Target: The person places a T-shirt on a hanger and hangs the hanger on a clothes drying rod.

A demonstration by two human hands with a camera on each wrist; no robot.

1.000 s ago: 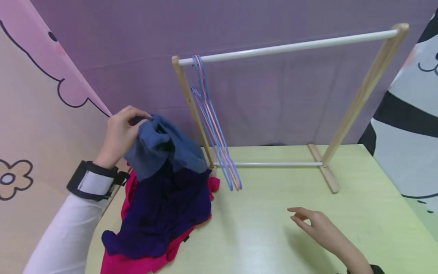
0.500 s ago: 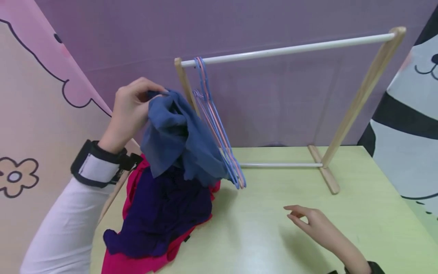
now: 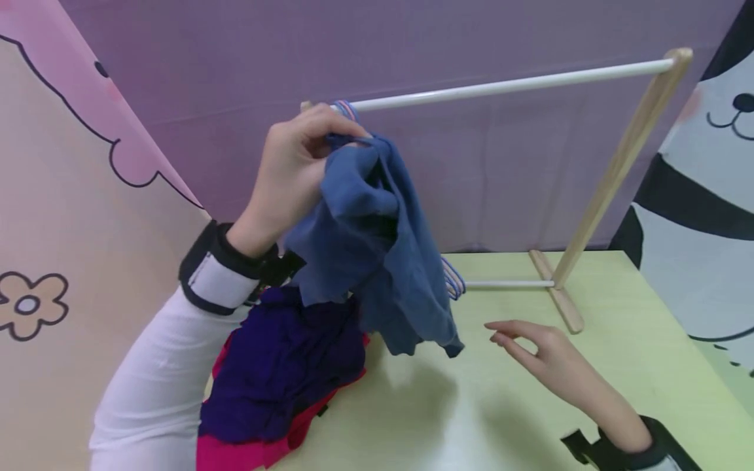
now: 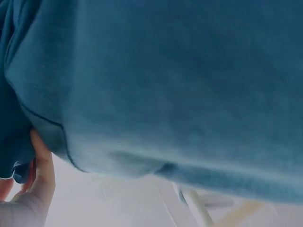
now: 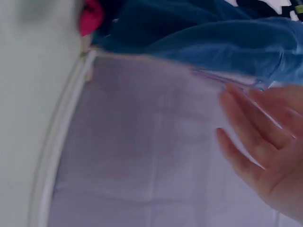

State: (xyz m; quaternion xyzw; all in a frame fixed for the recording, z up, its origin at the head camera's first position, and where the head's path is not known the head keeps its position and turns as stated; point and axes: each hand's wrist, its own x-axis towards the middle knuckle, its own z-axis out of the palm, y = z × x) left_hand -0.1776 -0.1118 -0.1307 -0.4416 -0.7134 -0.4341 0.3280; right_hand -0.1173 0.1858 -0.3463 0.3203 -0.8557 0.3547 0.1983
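Note:
My left hand [image 3: 297,167] pinches a blue garment [image 3: 383,248] by its upper edge, and the cloth hangs in folds above the table. In the left wrist view the blue cloth [image 4: 180,85] fills most of the picture, with fingers [image 4: 43,175] at its edge. My right hand [image 3: 548,360] hovers to the right of the garment, fingers loosely bent, holding nothing. The right wrist view has that hand [image 5: 270,146] apart from the cloth. Behind the garment, blue and pink hangers [image 3: 452,280] are mostly hidden; their hooks [image 3: 345,110] sit on the rail's left end.
A rack with a white top rail [image 3: 518,85] and wooden posts [image 3: 621,170] stands on the pale table [image 3: 636,366]. A dark purple garment [image 3: 288,366] lies over a red-pink one [image 3: 253,451] at the left. A purple cloth backdrop [image 3: 412,46] hangs behind.
My left hand has lifted the blue garment off the pile and carried it rightward, now in front of the hangers. The right hand has risen slightly.

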